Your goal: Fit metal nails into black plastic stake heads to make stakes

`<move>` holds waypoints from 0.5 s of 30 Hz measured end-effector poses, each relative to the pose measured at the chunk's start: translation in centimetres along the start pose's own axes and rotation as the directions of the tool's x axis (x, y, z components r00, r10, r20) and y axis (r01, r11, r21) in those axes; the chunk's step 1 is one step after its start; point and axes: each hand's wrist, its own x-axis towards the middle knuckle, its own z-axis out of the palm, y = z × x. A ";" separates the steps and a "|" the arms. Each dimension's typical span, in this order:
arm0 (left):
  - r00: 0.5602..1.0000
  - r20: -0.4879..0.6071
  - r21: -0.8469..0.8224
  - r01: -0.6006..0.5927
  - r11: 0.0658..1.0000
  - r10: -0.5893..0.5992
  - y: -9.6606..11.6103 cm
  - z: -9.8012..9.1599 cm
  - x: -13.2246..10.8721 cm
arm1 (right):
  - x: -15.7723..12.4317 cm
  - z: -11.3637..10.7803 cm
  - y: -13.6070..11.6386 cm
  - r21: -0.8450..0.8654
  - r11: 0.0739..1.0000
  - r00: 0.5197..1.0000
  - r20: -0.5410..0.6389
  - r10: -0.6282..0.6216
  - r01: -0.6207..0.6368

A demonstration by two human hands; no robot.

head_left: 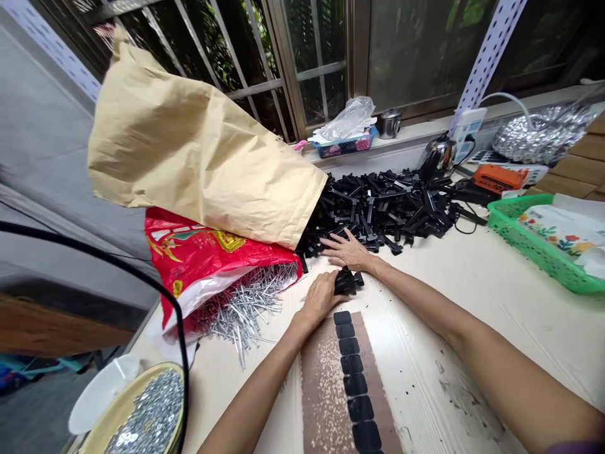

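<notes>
My left hand (322, 294) is closed around a bunch of black plastic parts (346, 282) at the far end of a brown board (326, 384). A row of several black pieces (352, 375) lies along that board. My right hand (347, 251) rests flat with fingers spread at the near edge of a large pile of black plastic parts (378, 205), touching them.
A tan paper sack (189, 151) lies over a red bag (198, 252) spilling metal pins (246, 302). A bowl of small metal pieces (146, 413) sits at front left. A green basket (543, 249) stands at right. Kettle (437, 154) and power strip by the window.
</notes>
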 end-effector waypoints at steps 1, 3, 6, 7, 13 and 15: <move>1.000 -0.014 0.062 -0.006 0.998 0.007 -0.3 0.4 0.5 | 0.3 0.0 0.5 0.005 1.000 1.000 -0.003 0.002 -0.002; 0.999 -0.029 0.190 -0.029 0.981 0.035 -0.7 1.1 1.2 | 0.6 0.0 1.3 0.025 1.000 1.000 0.005 0.013 -0.013; 0.998 -0.037 0.267 -0.045 0.963 0.057 -1.0 1.7 1.3 | 0.6 -0.3 1.5 0.049 0.998 0.999 0.016 0.045 -0.045; 0.997 -0.038 0.281 -0.056 0.958 0.070 -1.0 1.8 1.2 | 0.5 -0.4 1.4 0.050 0.997 0.998 0.012 0.058 -0.058; 0.979 -0.092 0.319 -0.145 0.936 0.183 1.0 -0.4 -0.8 | -0.1 -3.1 -1.2 0.197 0.968 0.935 -0.287 0.208 -0.155; 0.957 -0.143 0.320 -0.195 0.927 0.251 2.7 -1.7 -2.0 | -0.6 -4.3 -3.1 0.308 0.930 0.849 -0.417 0.323 -0.203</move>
